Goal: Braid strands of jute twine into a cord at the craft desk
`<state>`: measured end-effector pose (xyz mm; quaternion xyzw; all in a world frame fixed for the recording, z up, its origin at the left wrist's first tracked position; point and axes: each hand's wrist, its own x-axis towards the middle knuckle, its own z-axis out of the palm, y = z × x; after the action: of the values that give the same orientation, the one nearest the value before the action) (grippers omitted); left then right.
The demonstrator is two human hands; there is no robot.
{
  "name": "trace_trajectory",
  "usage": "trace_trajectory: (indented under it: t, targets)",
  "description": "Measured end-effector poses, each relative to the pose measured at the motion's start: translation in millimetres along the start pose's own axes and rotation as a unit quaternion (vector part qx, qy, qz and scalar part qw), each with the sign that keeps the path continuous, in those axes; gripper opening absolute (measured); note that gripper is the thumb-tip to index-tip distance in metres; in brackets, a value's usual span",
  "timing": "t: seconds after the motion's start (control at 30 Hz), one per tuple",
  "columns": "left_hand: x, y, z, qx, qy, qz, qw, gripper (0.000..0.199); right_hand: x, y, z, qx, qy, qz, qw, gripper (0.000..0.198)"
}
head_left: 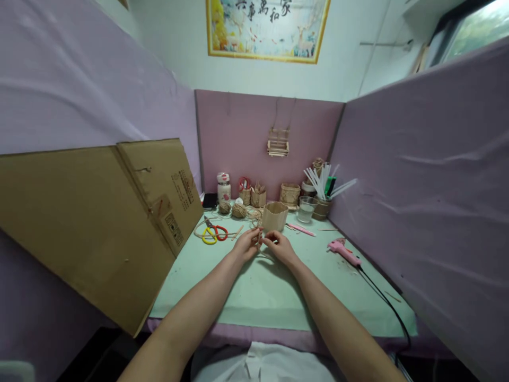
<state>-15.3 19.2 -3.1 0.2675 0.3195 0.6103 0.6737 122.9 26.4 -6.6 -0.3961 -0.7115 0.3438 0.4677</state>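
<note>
My left hand (248, 244) is closed, its fingers pinching a thin strand of jute twine (265, 256) in front of me. Close beside it, my right hand (279, 246) also has its fingertips together on the twine. The fingers hide most of what lies between them. Just behind both hands stands a round wooden-stick cup (275, 217), upright on the green table cover (270, 297). Loose loops of twine (254, 216) lie to its left, near two twine balls (238, 210). Scissors (212, 232) with red and yellow handles rest left of my hands.
On the right lie a pink glue gun (345, 252) with a black cord and a pink pen (302, 229). A glass of water (306, 209), a holder of white glue sticks (320, 183) and jars line the back. A cardboard sheet (99, 223) leans at left.
</note>
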Motion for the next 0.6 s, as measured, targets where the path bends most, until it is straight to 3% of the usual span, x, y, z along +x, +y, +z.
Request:
trace_trajectory:
  t: [0.27, 0.5, 0.6]
  targets:
    - [-8, -1, 5, 0.011, -0.049, -0.05, 0.997, 0.015, -4, -1, 10, -0.026, 0.005, -0.023, 0.999, 0.016]
    - [6, -4, -6, -0.009, 0.019, 0.0, 1.0, 0.006, -2, 3, 8, 0.008, -0.065, 0.012, 0.998, 0.026]
    - [9, 1, -8, -0.035, 0.056, 0.029, 0.997, 0.004, -3, 1, 4, -0.029, -0.055, 0.02, 0.998, 0.025]
